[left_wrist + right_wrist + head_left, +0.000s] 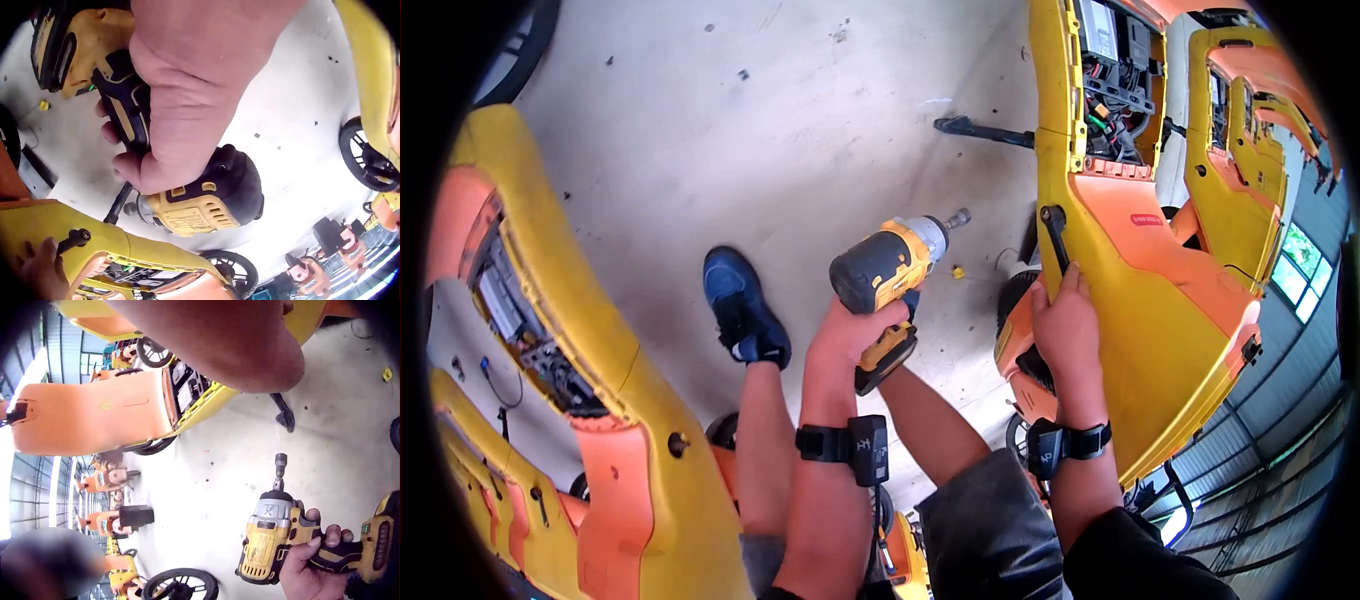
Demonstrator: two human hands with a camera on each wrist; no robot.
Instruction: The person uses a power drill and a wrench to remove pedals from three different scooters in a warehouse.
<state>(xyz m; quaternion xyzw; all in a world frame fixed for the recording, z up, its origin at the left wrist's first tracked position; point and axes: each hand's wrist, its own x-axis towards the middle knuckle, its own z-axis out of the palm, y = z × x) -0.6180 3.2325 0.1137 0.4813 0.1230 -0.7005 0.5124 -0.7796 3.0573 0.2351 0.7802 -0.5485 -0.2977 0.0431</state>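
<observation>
My left hand (pixel 855 330) grips the handle of a yellow and black cordless impact driver (pixel 890 262). A socket (pixel 958 217) is fitted on its nose, which points up and right in the head view. The right wrist view shows the fingers wrapped round the driver's grip, with the battery (pixel 376 547) below it. Against the yellow side panel (pixel 1145 370) of an orange and yellow vehicle rests my right hand (pixel 1068 335), its fingers extended. Their tips lie at the lower end of a black crank arm (pixel 1055 235).
Above the crank arm, an open bay (pixel 1115 90) exposes wiring and boxes. A kickstand (pixel 985 132) sticks out over the pale floor (pixel 830 120). Another yellow vehicle (pixel 630 400) stands on the left, its bay open too. A small yellow piece (pixel 958 271) lies on the floor.
</observation>
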